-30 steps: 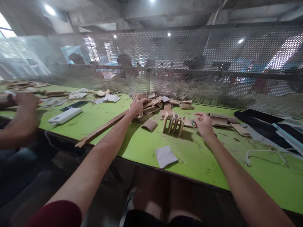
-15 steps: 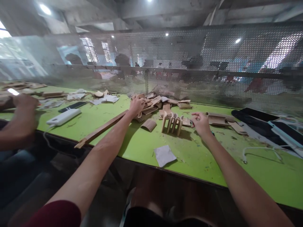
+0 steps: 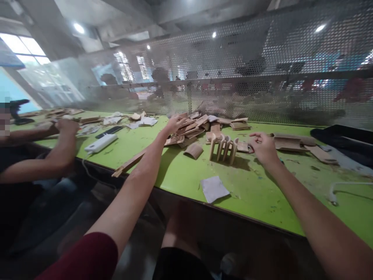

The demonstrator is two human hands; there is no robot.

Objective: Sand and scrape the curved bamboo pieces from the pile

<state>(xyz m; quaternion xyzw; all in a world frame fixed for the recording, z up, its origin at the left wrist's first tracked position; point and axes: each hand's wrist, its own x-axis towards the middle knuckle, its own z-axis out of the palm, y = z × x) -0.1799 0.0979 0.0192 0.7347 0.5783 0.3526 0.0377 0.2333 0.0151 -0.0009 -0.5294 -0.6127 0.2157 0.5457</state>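
My left hand (image 3: 175, 123) reaches onto a heap of curved wooden pieces (image 3: 201, 125), its fingers spread over the pieces at the heap's left side. Under that forearm lies a long wooden strip (image 3: 132, 161). My right hand (image 3: 264, 147) hovers over the table further right, fingers curled around something small and dark that I cannot make out. Between the hands, several hook-shaped wooden pieces (image 3: 223, 149) stand upright in a row. A single curved wooden piece (image 3: 193, 151) rests left of them. Nearer me lies a square of pale paper or cloth (image 3: 214, 189).
Wooden offcuts (image 3: 288, 142) and a dark cloth (image 3: 335, 140) lie at the right, with a white cable (image 3: 335, 190) in front. A white power bank (image 3: 101, 144) and a phone (image 3: 109, 132) lie left. Another person's arm (image 3: 65, 144) rests there. A perforated screen (image 3: 221, 77) backs the green table.
My view has turned left, so the table's things appear shifted right and more of the neighbouring person shows. Both my hands stay near the same places; the row of hook-shaped pieces still stands.
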